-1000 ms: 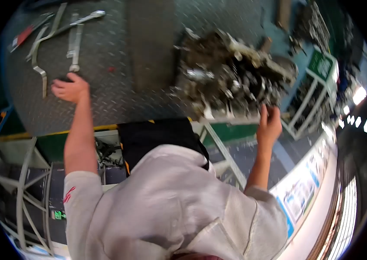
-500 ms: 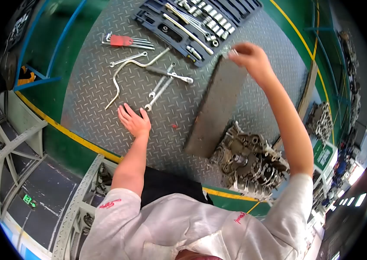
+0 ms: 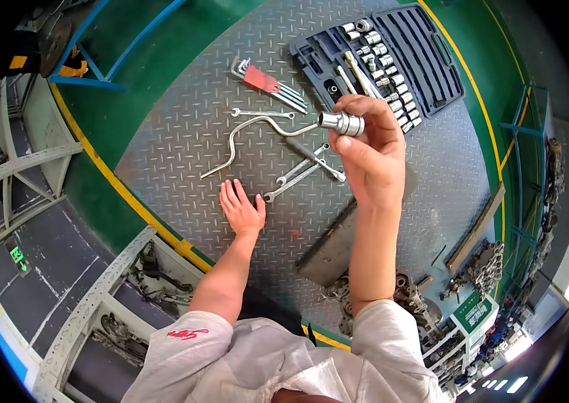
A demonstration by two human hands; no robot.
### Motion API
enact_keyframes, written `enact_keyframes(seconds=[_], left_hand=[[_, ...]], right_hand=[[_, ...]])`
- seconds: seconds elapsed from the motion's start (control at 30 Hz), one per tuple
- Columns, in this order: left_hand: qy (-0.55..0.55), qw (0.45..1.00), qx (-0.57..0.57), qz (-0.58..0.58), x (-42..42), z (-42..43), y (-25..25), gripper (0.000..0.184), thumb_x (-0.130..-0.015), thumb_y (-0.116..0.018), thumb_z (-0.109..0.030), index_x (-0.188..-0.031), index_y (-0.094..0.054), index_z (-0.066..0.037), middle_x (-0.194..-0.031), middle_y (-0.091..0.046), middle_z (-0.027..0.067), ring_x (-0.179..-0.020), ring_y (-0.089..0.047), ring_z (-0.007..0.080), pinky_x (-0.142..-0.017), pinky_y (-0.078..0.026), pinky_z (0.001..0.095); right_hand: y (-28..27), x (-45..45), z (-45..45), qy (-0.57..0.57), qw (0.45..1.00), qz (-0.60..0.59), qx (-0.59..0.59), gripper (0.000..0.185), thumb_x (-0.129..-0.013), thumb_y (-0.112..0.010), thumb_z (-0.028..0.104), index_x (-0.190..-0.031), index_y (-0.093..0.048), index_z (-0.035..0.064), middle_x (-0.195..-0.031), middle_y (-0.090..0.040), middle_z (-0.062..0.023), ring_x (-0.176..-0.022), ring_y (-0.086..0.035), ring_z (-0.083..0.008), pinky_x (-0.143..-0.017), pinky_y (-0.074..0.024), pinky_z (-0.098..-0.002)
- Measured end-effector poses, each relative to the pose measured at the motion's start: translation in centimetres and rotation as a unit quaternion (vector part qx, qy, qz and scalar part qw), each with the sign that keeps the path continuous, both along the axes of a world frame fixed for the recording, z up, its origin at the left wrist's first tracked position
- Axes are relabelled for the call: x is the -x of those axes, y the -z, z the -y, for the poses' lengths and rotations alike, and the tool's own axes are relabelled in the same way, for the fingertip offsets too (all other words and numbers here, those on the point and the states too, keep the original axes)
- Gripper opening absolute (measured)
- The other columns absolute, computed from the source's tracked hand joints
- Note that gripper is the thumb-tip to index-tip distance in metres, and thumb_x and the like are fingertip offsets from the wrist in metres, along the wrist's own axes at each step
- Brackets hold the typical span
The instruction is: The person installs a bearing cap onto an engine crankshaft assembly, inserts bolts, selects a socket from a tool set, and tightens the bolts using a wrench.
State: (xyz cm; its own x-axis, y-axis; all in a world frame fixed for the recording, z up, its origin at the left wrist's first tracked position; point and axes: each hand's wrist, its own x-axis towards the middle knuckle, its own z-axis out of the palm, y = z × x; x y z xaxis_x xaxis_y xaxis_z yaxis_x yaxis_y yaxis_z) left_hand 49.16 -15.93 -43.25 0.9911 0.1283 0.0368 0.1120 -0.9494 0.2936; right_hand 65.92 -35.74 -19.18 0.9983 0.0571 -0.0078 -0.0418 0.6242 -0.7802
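Observation:
My right hand [image 3: 373, 151] is raised above the table, thumb and fingers closed round a shiny metal socket [image 3: 339, 123]. Fingers spread, my left hand [image 3: 242, 209] lies flat on the metal table with nothing in it. Ahead of that hand is a bent metal rod [image 3: 232, 144], like a speed brace, its far end passing behind the socket. Combination wrenches [image 3: 301, 176] and a dark-handled ratchet [image 3: 318, 160] lie crossed to its right. Another combination wrench [image 3: 262, 113] is farther off, near a hex key set [image 3: 262, 80] in a red holder.
An open socket case [image 3: 425, 57] with several sockets stands at the far right. A flat dark board [image 3: 330, 254] and a greasy engine part [image 3: 409, 295] lie partly behind my right arm. A wooden strip [image 3: 476, 228] runs along the right edge of the diamond-plate table [image 3: 184, 148].
My right hand has come back from over the board towards me and left, lifting the socket into plain view. The camera view has turned; my left hand still rests on the table.

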Motion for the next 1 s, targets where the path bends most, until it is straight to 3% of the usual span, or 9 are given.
enact_keyframes(seconds=[0.27,0.4,0.5,0.6,0.67,0.83,1.0], left_hand=[[-0.001,1.000,-0.008,0.015,0.2,0.0,0.2,0.070,-0.084,-0.057,-0.032,-0.138,-0.036,0.006,-0.144,-0.032,0.0252,-0.136,-0.028,0.0430,-0.112,-0.025,0.0553],[0.001,1.000,0.002,0.008,0.2,0.1,0.0,0.070,-0.085,-0.056,-0.030,-0.141,-0.032,0.005,-0.144,-0.031,0.0252,-0.136,-0.026,0.0444,-0.112,-0.023,0.0552],[-0.002,1.000,-0.002,0.005,0.0,0.0,0.1,0.070,-0.085,-0.056,-0.030,-0.141,-0.032,0.005,-0.145,-0.030,0.0255,-0.136,-0.026,0.0444,-0.112,-0.023,0.0553],[-0.008,1.000,0.003,0.007,0.2,0.0,0.0,0.071,-0.085,-0.057,-0.030,-0.141,-0.033,0.005,-0.145,-0.031,0.0254,-0.136,-0.027,0.0438,-0.113,-0.023,0.0550],[-0.006,1.000,-0.003,0.023,0.2,0.0,0.2,0.071,-0.083,-0.057,-0.032,-0.140,-0.035,0.004,-0.144,-0.033,0.0254,-0.135,-0.029,0.0434,-0.112,-0.025,0.0553],[-0.007,1.000,-0.006,0.024,0.4,0.2,0.6,0.070,-0.083,-0.058,-0.032,-0.140,-0.036,0.003,-0.144,-0.034,0.0248,-0.135,-0.029,0.0429,-0.112,-0.026,0.0554],[-0.010,1.000,-0.010,0.021,0.3,0.1,0.6,0.069,-0.083,-0.058,-0.030,-0.140,-0.036,0.003,-0.144,-0.033,0.0236,-0.136,-0.028,0.0423,-0.112,-0.025,0.0539]], right_hand=[[-1.3,1.5,-1.1,0.118,0.982,0.064,0.131,0.034,-0.070,-0.069,-0.013,-0.100,-0.058,-0.0003,-0.109,-0.057,-0.0112,-0.096,-0.055,-0.0137,-0.083,-0.0447,-0.0275],[-0.6,2.6,-1.5,0.087,0.996,0.013,-0.006,0.031,-0.074,-0.073,-0.008,-0.100,-0.057,-0.0001,-0.110,-0.058,-0.0126,-0.097,-0.055,-0.0143,-0.082,-0.0452,-0.0270],[-0.1,4.0,-2.1,0.126,0.984,0.027,0.127,0.032,-0.076,-0.073,-0.007,-0.103,-0.056,-0.0003,-0.110,-0.061,-0.0161,-0.095,-0.057,-0.0141,-0.079,-0.0465,-0.0254],[-0.8,5.3,-3.5,0.279,0.899,0.112,0.317,0.055,-0.073,-0.077,-0.006,-0.119,-0.047,0.0000,-0.108,-0.063,-0.0165,-0.092,-0.063,-0.0193,-0.080,-0.0502,-0.0275],[-1.0,6.2,-3.7,0.335,0.848,0.124,0.392,0.079,-0.069,-0.080,-0.005,-0.132,-0.032,0.0013,-0.104,-0.063,-0.0189,-0.090,-0.064,-0.0209,-0.080,-0.0508,-0.0278],[-0.7,6.8,-4.3,0.395,0.785,0.172,0.446,0.089,-0.068,-0.079,-0.006,-0.138,-0.024,0.0029,-0.100,-0.062,-0.0171,-0.085,-0.062,-0.0183,-0.075,-0.0490,-0.0256],[-0.2,6.8,-4.6,0.387,0.781,0.137,0.471,0.090,-0.068,-0.078,-0.008,-0.139,-0.023,0.0025,-0.099,-0.060,-0.0154,-0.083,-0.060,-0.0174,-0.073,-0.0477,-0.0252]])
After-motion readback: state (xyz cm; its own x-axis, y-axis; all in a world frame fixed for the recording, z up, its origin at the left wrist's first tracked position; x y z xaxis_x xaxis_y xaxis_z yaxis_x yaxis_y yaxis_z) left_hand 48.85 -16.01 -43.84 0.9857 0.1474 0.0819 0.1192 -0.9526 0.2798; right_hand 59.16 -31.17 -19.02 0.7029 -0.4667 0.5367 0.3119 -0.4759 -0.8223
